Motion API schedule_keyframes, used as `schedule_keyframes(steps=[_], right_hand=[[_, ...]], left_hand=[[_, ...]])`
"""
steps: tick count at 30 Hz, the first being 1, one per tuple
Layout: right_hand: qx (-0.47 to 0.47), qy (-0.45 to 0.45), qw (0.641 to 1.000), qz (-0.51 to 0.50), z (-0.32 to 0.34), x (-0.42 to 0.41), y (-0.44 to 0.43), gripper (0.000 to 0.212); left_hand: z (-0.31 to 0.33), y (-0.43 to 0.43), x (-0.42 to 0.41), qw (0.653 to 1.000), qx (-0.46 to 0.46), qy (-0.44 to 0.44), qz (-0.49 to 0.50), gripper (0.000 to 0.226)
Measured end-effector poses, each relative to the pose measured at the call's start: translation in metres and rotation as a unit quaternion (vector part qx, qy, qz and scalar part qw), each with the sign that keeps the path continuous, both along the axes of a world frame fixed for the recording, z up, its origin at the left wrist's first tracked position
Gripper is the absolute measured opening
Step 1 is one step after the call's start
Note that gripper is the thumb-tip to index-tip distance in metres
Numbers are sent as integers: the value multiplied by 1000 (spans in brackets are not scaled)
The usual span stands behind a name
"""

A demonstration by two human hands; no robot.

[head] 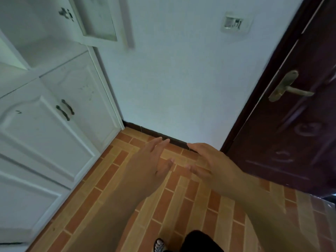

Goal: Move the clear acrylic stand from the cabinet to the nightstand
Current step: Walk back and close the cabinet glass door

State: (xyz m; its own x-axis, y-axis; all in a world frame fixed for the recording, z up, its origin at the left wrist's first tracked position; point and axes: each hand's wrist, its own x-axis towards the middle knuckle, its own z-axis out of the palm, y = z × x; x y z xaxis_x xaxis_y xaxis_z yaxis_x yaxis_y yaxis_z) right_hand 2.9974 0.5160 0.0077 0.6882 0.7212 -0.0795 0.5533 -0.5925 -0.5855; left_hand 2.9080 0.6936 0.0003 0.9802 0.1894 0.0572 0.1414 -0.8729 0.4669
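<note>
While both hands — left hand (154,159), right hand (209,160) — hover spread and empty, the white cabinet (45,115) stands shut beside them

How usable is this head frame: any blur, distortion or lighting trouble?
Head view: motion blur smears both hands, left hand and right hand, fingers ghosted; wide-angle lens bows the cabinet and door; light is dim, flat and bluish, without glare or hard shadows.

One cam only, on head. Looks fwd + down at tiled floor (112,179). White cabinet (45,124) left of floor, dark door (291,133) right, wall (181,79) behind. Floor close, pic blurry.
</note>
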Motion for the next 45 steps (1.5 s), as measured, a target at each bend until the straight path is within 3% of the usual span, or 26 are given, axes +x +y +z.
schedule_keyframes(steps=[8,17,28,45], right_hand=[[5,16,999,41,-3,104,73,58],[58,-55,992,94,40,255,164,57],[57,-85,983,155,67,370,275,61],[172,-204,959,96,171,463,463,60]], left_hand=[[-8,73,83,999,-7,-3,38,65],[28,149,219,989,30,-24,142,55],[58,258,311,981,96,-36,164,69],[184,453,410,964,203,-153,82,55]])
